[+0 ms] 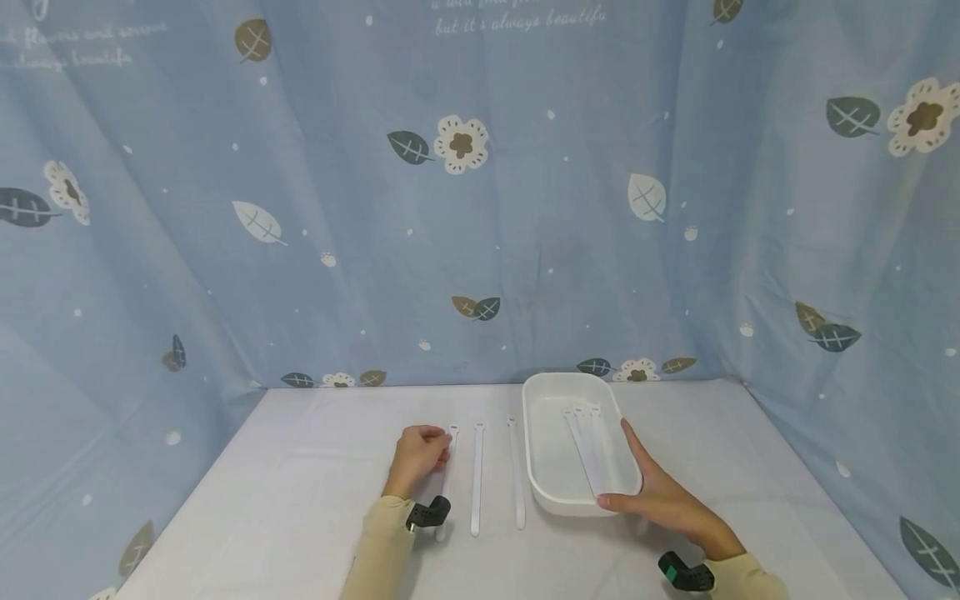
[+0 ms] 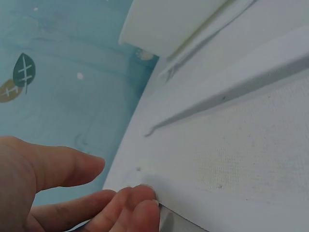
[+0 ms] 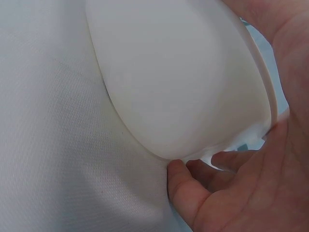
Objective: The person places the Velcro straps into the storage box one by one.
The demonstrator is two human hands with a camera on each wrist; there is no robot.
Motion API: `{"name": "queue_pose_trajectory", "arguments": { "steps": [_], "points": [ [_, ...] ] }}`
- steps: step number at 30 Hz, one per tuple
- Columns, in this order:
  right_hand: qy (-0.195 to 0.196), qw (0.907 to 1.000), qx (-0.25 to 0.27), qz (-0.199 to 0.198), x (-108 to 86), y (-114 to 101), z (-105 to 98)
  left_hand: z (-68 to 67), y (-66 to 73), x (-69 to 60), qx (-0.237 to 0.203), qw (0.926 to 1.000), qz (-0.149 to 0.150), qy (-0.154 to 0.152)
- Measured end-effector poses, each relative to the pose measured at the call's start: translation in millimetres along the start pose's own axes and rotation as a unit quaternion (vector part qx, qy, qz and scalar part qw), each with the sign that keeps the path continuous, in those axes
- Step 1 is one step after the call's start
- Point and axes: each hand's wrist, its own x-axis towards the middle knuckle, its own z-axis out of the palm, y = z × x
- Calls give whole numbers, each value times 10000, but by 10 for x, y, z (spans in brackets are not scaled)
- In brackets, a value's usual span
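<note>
My left hand (image 1: 420, 454) is at the upper end of the leftmost white strip (image 1: 445, 500). In the left wrist view the fingertips of that hand (image 2: 128, 186) touch by the strip's edge, with the thumb apart from them. Two more white strips, one in the middle (image 1: 477, 492) and one on the right (image 1: 517, 487), lie lengthwise beside it. My right hand (image 1: 663, 500) grips the right side and near corner of a white container (image 1: 551, 502). Three strips (image 1: 587, 454) lie inside. In the right wrist view, fingers (image 3: 186, 193) of that hand bend against the container's outer wall (image 3: 178, 96).
A white cloth (image 1: 300, 475) covers the table. Behind it and at both sides hangs a blue curtain (image 1: 360, 250) with leaves and flowers, meeting the table's back edge just behind the container.
</note>
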Motion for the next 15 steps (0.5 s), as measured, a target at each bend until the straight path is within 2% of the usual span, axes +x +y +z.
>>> {"name": "queue_pose_trajectory", "arguments": {
  "steps": [9, 15],
  "points": [
    [-32, 9999, 81, -63, -7, -6, -2, -6, 13, -14, 344, 9993, 98, 106],
    [-27, 9998, 137, -117, -16, -22, -2, 6, 31, -38, 696, 9975, 145, 35]
  ]
}}
